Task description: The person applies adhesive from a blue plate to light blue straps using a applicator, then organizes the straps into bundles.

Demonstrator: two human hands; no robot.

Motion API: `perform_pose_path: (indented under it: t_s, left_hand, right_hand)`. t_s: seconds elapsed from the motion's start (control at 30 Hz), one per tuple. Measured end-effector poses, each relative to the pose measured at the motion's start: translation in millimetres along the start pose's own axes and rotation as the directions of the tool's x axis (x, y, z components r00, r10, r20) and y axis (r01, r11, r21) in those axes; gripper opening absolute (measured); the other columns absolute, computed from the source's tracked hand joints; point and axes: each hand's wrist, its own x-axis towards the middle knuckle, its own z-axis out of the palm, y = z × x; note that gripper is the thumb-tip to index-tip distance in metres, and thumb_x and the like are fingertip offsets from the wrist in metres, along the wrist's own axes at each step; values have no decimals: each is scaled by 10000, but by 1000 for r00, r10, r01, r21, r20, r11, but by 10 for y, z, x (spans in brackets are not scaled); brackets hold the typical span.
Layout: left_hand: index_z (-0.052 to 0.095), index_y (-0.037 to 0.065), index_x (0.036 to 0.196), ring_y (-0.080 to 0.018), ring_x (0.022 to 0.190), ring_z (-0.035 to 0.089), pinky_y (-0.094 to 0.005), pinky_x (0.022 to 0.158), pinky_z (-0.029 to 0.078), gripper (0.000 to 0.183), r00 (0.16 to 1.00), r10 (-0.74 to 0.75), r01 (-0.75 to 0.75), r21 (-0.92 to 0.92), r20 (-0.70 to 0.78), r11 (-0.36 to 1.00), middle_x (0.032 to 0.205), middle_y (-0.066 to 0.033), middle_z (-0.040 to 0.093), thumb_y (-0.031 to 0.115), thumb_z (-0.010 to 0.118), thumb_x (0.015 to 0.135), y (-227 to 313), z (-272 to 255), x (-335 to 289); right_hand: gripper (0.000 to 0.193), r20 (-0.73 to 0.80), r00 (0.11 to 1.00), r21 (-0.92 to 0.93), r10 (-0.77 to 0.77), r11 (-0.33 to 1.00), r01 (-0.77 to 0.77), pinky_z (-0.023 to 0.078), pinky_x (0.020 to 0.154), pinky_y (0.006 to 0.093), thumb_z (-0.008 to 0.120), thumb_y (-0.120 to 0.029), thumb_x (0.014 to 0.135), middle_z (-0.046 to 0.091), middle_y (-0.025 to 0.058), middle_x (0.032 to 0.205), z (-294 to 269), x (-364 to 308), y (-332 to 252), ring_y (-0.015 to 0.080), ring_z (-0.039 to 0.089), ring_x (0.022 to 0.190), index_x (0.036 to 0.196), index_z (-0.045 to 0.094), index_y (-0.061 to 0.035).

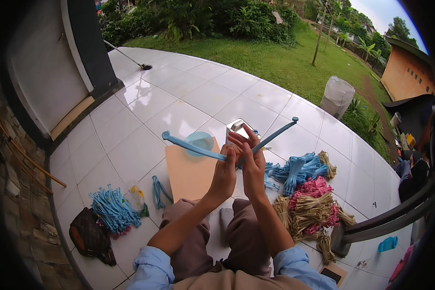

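Light-blue knob-ended strap (191, 146) is up in the air before the person, its two ends slanting outward in a V, with the left hand (222, 176) pinching it between thumb and fingers and the right hand (253, 169) pinching it close beside, the fingers hiding its middle. Beneath lies a tan board (186, 176) with a pale-blue bowl (199, 143) at its far edge, and white floor tiles (164, 113) stretch onward to the curved border of the lawn (256, 63). Bundled cords (314, 200) crowd the right side, blue strands (115, 210) the left.
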Motion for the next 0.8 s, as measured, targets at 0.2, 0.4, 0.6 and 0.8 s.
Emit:
perform_pose_path:
  t_s: [0.2, 0.4, 0.6, 0.8]
  left_hand:
    - [530, 30, 1031, -54, 677, 379, -197, 679, 349, 349, 991, 13, -47, -261, -131, 964, 757, 25, 406, 304, 315, 1005, 71, -315, 182]
    - [567, 6, 972, -82, 738, 574, -243, 734, 496, 173, 986, 42, -74, -196, -163, 978, 928, -69, 602, 154, 484, 943, 178, -545, 235]
    - [573, -1, 940, -101, 743, 611, -255, 707, 548, 143, 983, -127, 125, -27, -136, 992, 851, -43, 611, 75, 637, 837, 38, -843, 374]
    - [540, 18, 849, -88, 694, 603, -217, 649, 529, 157, 947, -281, 300, 110, -156, 948, 782, -38, 607, 58, 683, 797, -565, -1127, 393]
  right_hand:
    - [400, -158, 982, -286, -102, 957, 53, 399, 511, 197, 320, -235, 1001, 469, 16, 792, -181, -35, -144, 46, 454, 621, 1340, 361, -27]
    - [452, 15, 1000, -332, -11, 943, 16, 351, 462, 189, 350, -285, 996, 374, -32, 676, -471, 108, -166, 43, 380, 543, 1368, 323, -30]
    - [513, 198, 966, -240, 164, 964, -115, 350, 420, 194, 367, -290, 991, 329, -34, 652, -782, 401, 79, 51, 335, 508, 1404, 237, -14]
    - [621, 255, 894, -344, 369, 898, -273, 391, 435, 218, 504, -261, 937, 391, -1, 698, -1105, 689, 685, 77, 447, 539, 1422, 195, -27]
